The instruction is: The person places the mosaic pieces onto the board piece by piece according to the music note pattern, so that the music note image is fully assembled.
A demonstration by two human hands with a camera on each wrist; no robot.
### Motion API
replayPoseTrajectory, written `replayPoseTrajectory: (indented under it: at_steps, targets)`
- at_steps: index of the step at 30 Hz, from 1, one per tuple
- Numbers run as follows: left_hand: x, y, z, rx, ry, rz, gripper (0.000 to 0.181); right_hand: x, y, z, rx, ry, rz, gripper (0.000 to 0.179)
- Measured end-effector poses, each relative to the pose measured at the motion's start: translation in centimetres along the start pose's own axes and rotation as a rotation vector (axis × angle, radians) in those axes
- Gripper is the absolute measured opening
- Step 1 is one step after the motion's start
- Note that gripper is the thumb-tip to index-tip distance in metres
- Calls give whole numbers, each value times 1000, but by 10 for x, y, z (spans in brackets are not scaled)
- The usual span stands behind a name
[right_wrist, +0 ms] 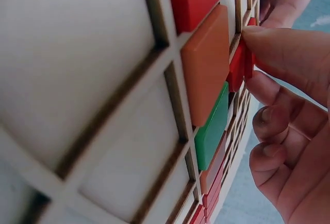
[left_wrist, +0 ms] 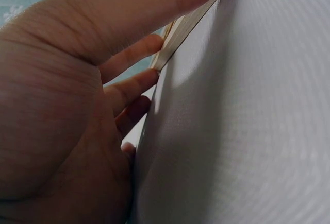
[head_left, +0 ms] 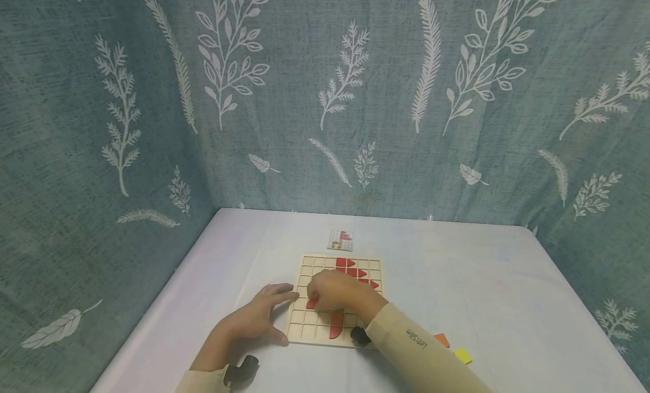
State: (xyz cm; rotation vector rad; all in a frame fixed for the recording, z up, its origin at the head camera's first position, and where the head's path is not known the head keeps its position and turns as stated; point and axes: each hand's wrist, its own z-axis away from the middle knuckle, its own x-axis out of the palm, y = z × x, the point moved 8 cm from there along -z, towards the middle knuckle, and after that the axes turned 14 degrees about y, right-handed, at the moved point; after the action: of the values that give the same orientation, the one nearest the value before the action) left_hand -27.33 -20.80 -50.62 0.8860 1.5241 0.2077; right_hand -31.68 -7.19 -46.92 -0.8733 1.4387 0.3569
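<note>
A wooden grid board (head_left: 309, 330) lies on the white table with red pieces in several of its cells. Over its left-middle part, my right hand (head_left: 330, 291) pinches a small red block (right_wrist: 250, 54) between thumb and forefinger. In the right wrist view that block stands right beside another red piece (right_wrist: 236, 69); an orange square tile (right_wrist: 205, 64) and a green tile (right_wrist: 212, 126) sit nearby in the grid. My left hand (head_left: 259, 315) touches the board's left side, fingers spread along the edge and thumb near the lower left corner. The right hand hides part of the board.
A small pattern card (head_left: 341, 240) with a coloured design lies behind the board. By the right forearm are a loose orange piece (head_left: 442, 340) and a yellow piece (head_left: 462, 356). Patterned blue-green cloth (head_left: 376, 100) hangs behind and beside the table.
</note>
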Motion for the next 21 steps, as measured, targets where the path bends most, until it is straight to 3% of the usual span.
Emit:
replayPoseTrajectory:
  at_steps: [5, 13, 21]
  targets:
    - [0, 0, 0, -13, 2, -9, 104, 1, -2, -1, -14, -7, 4, 15]
    - [1, -1, 0, -25, -3, -13, 105, 4, -10, -3, -115, 5, 38, 5]
    - [0, 3, 0, -12, -4, 1, 104, 7, -6, -4, -96, -10, 41, 7]
